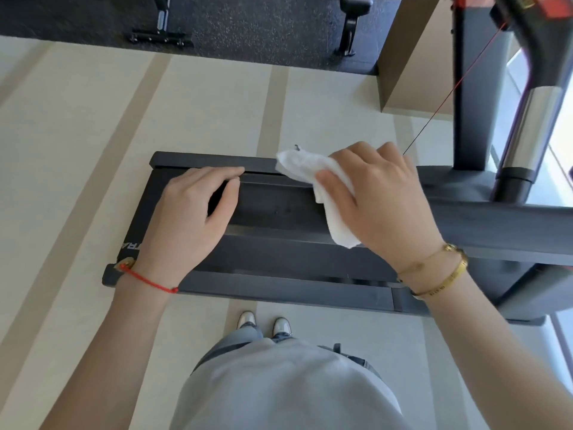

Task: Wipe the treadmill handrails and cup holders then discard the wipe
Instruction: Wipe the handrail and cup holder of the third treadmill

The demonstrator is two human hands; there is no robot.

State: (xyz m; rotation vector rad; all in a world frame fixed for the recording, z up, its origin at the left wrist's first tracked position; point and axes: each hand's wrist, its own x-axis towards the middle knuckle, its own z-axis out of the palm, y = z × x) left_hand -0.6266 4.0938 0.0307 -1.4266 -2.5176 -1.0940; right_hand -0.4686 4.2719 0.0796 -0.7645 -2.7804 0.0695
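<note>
Low in the frame, two shoes (263,324) stand just short of the treadmill (279,252) deck. Mid-frame, the left hand (192,212) hangs over the deck, fingers loosely together and holding nothing, likely for balance. Right of it, the right hand (378,197) pinches the white wipe (313,178), bunched for scrubbing. Upper right, the handrail (530,131) waits, seemingly next.

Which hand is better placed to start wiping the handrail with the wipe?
The right hand. Its fingers already grip the white wipe, and it is on the side nearer the chrome handrail at the right of the view. The left hand is open, holds nothing, and sits farther from the rail.
</note>
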